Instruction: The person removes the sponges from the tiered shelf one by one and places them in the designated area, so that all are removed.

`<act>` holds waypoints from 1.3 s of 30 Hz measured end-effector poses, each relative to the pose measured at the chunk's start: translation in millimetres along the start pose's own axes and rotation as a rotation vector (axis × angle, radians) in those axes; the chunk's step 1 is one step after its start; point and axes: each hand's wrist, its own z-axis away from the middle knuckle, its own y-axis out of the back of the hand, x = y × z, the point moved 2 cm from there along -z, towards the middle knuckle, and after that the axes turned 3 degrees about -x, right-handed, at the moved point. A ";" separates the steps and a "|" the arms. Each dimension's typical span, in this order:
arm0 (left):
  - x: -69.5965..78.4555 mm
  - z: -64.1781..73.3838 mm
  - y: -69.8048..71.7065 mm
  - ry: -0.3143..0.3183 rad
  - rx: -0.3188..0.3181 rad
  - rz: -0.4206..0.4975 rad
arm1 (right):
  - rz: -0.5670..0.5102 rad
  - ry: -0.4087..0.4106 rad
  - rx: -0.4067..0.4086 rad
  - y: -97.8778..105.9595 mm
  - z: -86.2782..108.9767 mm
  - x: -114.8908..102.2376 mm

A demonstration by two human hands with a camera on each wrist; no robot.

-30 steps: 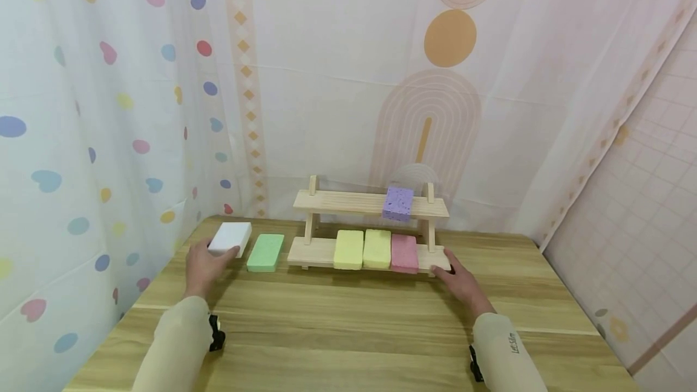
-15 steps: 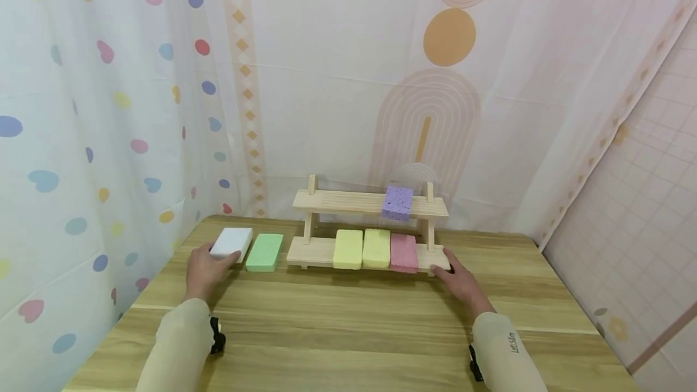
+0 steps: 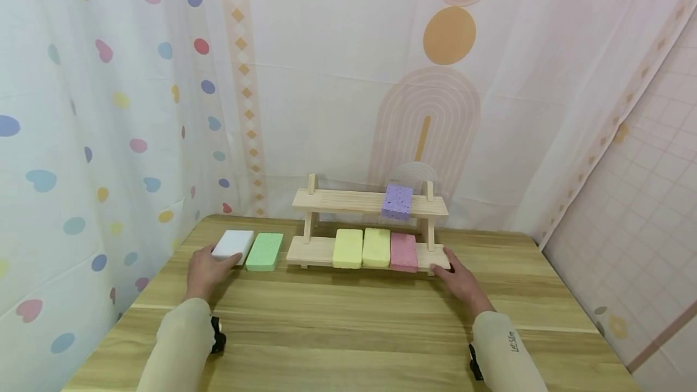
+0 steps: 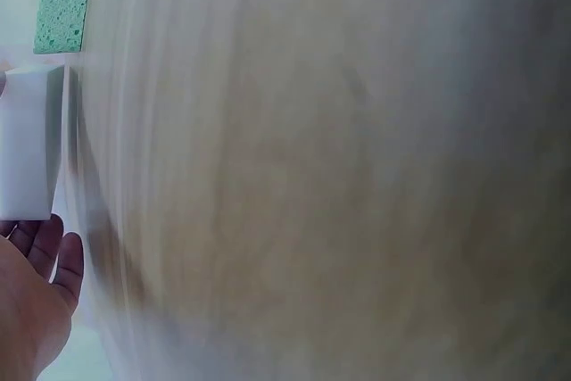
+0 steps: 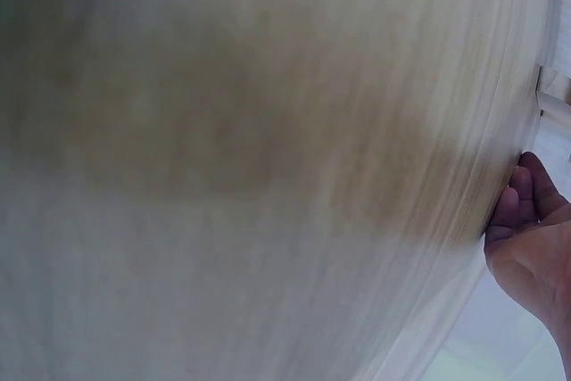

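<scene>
Our left hand (image 3: 208,272) grips the white block (image 3: 233,244) just beside the green sponge (image 3: 265,250); our right hand (image 3: 461,283) grips the rack (image 3: 311,251) by one end.

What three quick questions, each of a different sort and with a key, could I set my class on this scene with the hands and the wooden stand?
1. How many blocks lie on the lower shelf?
2. What does the left hand hold? A) the green block B) the white block C) nothing
3. True or false: the purple block rests on the upper shelf.

Key: 1. Three: two yellow blocks and one pink block. 2. B. 3. True.
</scene>
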 end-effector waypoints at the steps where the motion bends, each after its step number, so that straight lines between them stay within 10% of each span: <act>1: 0.1 0.1 0.0 0.000 -0.002 -0.006 | 0.000 0.000 -0.001 0.0 0.0 0.1; 28: 6.1 -2.0 8.0 -0.021 0.019 -0.027 | -0.008 -0.005 -0.006 0.2 -2.9 2.0; 39: 37.2 -5.4 15.7 -0.039 0.015 0.019 | -0.025 0.000 -0.011 1.2 -1.3 3.3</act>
